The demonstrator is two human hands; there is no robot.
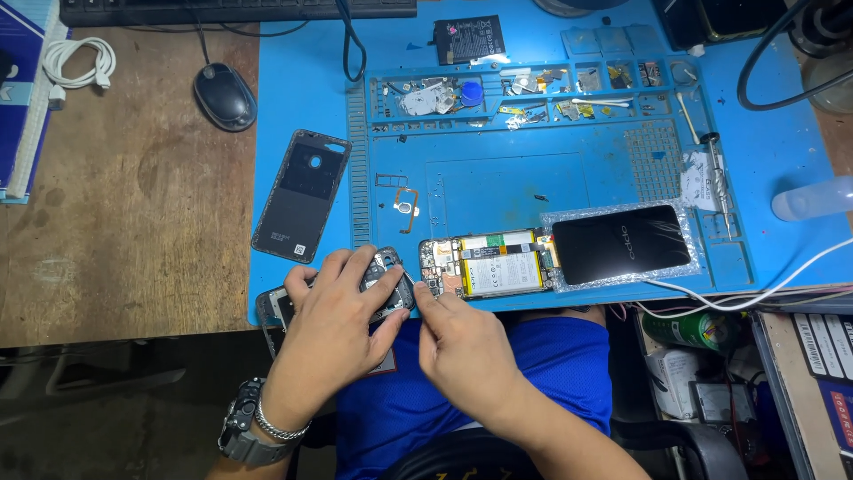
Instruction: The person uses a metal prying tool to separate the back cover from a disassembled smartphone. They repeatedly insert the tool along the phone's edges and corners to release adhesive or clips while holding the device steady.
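- Head view: a person sits at a counter (pixel 124 222) covered by a blue mat (pixel 498 187), mid phone repair.
- Left hand (pixel 333 311) lies curled over a dark phone frame (pixel 391 284) at the mat's near edge, its grip closed on the frame.
- Right hand (pixel 458 342) pinches at the frame's right edge, thumb and finger closed on something too small to see.
- Opened phone (pixel 493 264) lies just right of the frame; back cover (pixel 300 196) lies apart, left.
- Judged step: working a small part on the frame. The next move likely calls for a steady frame and fine fingertip control.
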